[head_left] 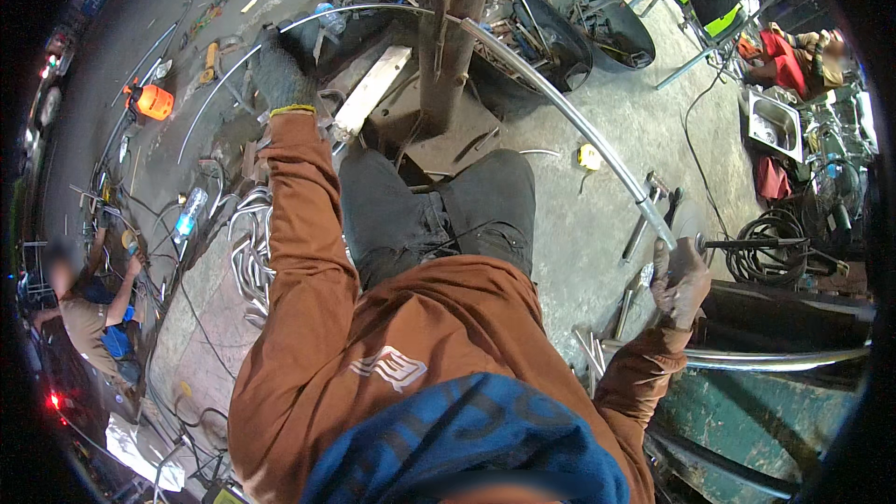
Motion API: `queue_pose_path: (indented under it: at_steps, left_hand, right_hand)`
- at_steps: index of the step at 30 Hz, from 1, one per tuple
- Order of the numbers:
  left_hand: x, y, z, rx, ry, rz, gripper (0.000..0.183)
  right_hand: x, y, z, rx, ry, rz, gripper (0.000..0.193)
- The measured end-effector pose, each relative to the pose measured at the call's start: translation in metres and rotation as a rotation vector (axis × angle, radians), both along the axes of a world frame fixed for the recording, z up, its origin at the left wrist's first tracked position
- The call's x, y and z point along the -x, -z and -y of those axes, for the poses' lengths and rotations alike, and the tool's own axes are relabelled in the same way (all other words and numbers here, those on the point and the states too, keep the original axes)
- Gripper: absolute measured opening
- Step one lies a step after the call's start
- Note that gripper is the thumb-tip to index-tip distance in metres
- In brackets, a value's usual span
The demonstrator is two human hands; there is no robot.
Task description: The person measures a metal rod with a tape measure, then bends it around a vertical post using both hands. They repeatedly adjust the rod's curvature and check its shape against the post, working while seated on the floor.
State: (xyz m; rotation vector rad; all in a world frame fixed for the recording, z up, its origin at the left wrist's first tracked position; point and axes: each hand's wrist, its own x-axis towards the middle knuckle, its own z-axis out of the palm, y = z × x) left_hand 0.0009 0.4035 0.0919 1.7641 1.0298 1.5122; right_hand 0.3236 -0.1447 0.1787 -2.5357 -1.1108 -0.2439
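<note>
A long, curved shiny metal tube (569, 107) arcs across in front of me, passing behind a rusty upright post (446, 47). My left hand (285, 75), in a dark grey glove with a yellow cuff, is closed around its far left stretch. At the tube's right end, my right hand (681, 282) is closed with its fingers against the tip. Just beyond those fingers is a pale, blurred rounded shape (689, 217), which I cannot identify. A dark shaft (756, 244) runs rightward from beside this hand. Part of my right grip is hidden.
A hammer (644, 219) and a yellow tape measure (588, 157) lie on the floor. Black tubs (611, 28) of metal pieces stand ahead. Coiled cable (770, 247) and a green metal box (747, 420) are at right. Bent tubes (250, 247) lie left, near a co-worker (93, 327).
</note>
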Motion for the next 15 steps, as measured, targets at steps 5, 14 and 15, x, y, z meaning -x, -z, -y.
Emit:
queue_pose_path:
  at_steps: [5, 14, 15]
  left_hand:
    - [-0.004, -0.019, 0.026, -0.223, -0.206, -0.091, 0.018]
    - [-0.013, -0.033, 0.035, 0.394, 0.283, 0.962, 0.021]
    - [-0.010, -0.027, 0.030, 0.360, 0.149, 0.766, 0.021]
  right_hand:
    - [0.077, -0.018, -0.010, -0.011, 0.098, 0.082, 0.025]
    - [0.005, 0.000, 0.020, -0.211, 0.148, -0.136, 0.021]
    - [-0.018, 0.007, 0.032, -0.356, 0.100, -0.238, 0.019]
